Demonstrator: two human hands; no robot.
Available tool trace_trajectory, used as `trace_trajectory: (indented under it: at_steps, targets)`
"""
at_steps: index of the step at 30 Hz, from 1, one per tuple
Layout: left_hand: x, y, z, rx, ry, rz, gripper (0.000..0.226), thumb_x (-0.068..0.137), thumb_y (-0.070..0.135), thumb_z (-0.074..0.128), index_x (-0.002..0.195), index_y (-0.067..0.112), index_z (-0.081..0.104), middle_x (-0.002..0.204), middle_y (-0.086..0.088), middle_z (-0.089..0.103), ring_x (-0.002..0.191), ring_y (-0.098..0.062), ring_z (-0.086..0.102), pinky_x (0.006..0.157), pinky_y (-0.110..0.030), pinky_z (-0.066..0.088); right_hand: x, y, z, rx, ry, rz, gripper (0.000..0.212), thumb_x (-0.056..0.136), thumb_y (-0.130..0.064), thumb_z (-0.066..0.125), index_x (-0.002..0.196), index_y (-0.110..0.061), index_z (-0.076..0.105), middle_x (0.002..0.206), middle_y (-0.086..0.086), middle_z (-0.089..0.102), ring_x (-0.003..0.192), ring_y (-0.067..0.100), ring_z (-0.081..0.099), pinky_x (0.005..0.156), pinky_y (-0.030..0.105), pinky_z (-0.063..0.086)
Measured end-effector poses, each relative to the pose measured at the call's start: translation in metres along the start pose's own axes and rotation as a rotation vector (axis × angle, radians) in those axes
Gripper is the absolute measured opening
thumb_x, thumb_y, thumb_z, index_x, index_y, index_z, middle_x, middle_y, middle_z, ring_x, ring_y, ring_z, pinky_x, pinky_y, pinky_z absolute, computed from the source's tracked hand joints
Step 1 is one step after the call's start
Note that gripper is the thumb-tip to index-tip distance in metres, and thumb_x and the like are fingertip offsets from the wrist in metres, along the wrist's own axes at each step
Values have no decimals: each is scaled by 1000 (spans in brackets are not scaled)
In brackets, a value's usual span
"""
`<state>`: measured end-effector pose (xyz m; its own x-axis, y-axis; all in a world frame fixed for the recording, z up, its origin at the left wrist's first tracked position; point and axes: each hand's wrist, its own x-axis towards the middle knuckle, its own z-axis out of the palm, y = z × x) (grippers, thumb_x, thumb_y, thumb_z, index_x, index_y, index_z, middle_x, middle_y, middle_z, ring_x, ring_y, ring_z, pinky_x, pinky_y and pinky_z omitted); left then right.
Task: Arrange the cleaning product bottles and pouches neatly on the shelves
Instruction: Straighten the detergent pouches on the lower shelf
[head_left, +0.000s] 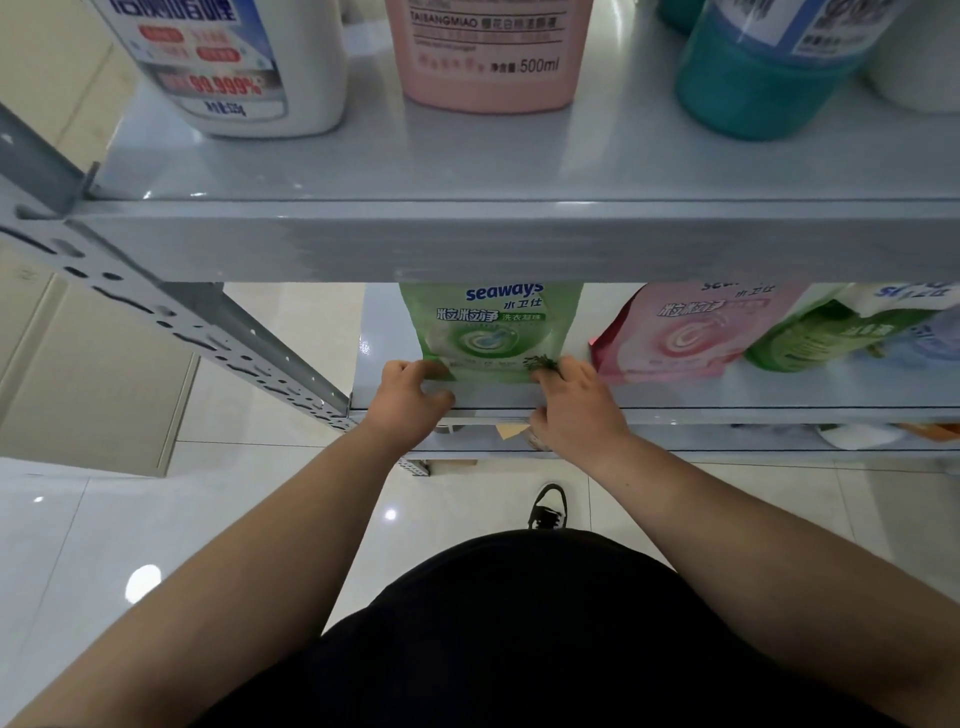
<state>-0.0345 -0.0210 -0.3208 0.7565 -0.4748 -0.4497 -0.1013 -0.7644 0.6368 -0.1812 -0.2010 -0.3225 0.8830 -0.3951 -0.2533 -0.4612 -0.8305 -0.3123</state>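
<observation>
Left hand (410, 397) and right hand (576, 402) pinch the bottom corners of a green "seaways" pouch (491, 330); above, a pink bottle (491, 57) marked "500ml".

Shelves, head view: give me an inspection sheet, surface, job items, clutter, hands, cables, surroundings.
Surface: grey top shelf; lower shelf beneath it.
Job's things: white bottle, pink bottle and teal bottle upright on top shelf; green pouch upright, pink pouch leaning on lower shelf.
Clutter: more pouches lying askew at right.
Grippers: left hand and right hand pinch the green pouch's bottom corners.
Cables: nothing seen.
Surroundings: glossy tiled floor, cabinets at left.
</observation>
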Motion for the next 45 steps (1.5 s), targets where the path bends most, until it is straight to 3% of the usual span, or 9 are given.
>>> trace_trajectory:
  at_steps: [5, 8, 13, 16, 20, 26, 32, 37, 45]
  targets:
    - [-6, 4, 5, 25, -46, 25, 41, 92, 25, 62, 133, 22, 59, 128, -1, 35, 93, -11, 51, 89, -22, 37, -5, 4, 3, -53, -2, 27, 45, 81, -23, 65, 122, -4, 60, 112, 16, 54, 111, 38, 50, 84, 44, 51]
    - [-9, 5, 8, 48, -49, 10, 44, 91, 25, 62, 135, 23, 58, 124, 0, 32, 108, -21, 53, 94, -26, 42, -6, 3, 2, -90, -22, 20, 48, 82, -27, 65, 126, -8, 56, 119, 14, 52, 116, 35, 47, 87, 42, 50]
    - [-26, -3, 27, 518, 89, 277, 62, 87, 29, 65, 145, 15, 48, 140, -17, 38, 125, -40, 39, 109, -44, 39, -9, -1, 4, -173, -35, 20, 61, 78, -34, 73, 131, -14, 52, 120, 13, 48, 116, 35, 45, 83, 40, 46]
    - [-28, -6, 35, 750, 51, 373, 78, 87, 33, 60, 156, 13, 30, 158, -15, 26, 145, -37, 22, 119, -47, 27, -10, -1, 7, -225, -33, 2, 66, 74, -38, 78, 131, -12, 56, 115, 15, 53, 108, 38, 52, 76, 39, 47]
    - [-27, -6, 38, 883, -4, 349, 85, 89, 35, 53, 160, 12, 13, 160, -8, 19, 148, -32, 16, 122, -42, 17, -10, 2, 17, -283, -18, -67, 71, 57, -34, 90, 115, -2, 65, 106, 17, 61, 91, 37, 60, 67, 42, 54]
    - [-17, 2, 33, 807, -54, 327, 87, 85, 40, 58, 159, 15, 19, 153, -4, 29, 141, -27, 26, 119, -38, 26, -11, -4, 14, -332, -46, -98, 67, 74, -39, 80, 125, -1, 58, 117, 16, 57, 102, 34, 56, 80, 46, 55]
    - [-22, 7, 30, 923, -94, 329, 83, 87, 37, 54, 158, 14, 19, 155, -7, 25, 138, -31, 29, 117, -42, 28, -22, -7, 22, -331, -29, -58, 77, 74, -38, 78, 135, 2, 53, 125, 17, 56, 114, 36, 56, 88, 45, 50]
    - [-26, 6, 34, 952, -72, 327, 79, 88, 35, 50, 158, 16, 19, 154, -8, 25, 137, -33, 28, 116, -45, 27, -19, -6, 18, -317, -59, -92, 79, 93, -42, 58, 156, -6, 27, 149, 16, 36, 138, 37, 35, 109, 46, 36]
    - [-26, 6, 25, 961, -74, 362, 75, 92, 34, 48, 158, 18, 17, 151, -7, 27, 134, -33, 30, 114, -43, 29, -17, -7, 12, -326, -64, -85, 73, 94, -42, 54, 155, -16, 25, 148, 14, 34, 136, 34, 34, 107, 43, 36]
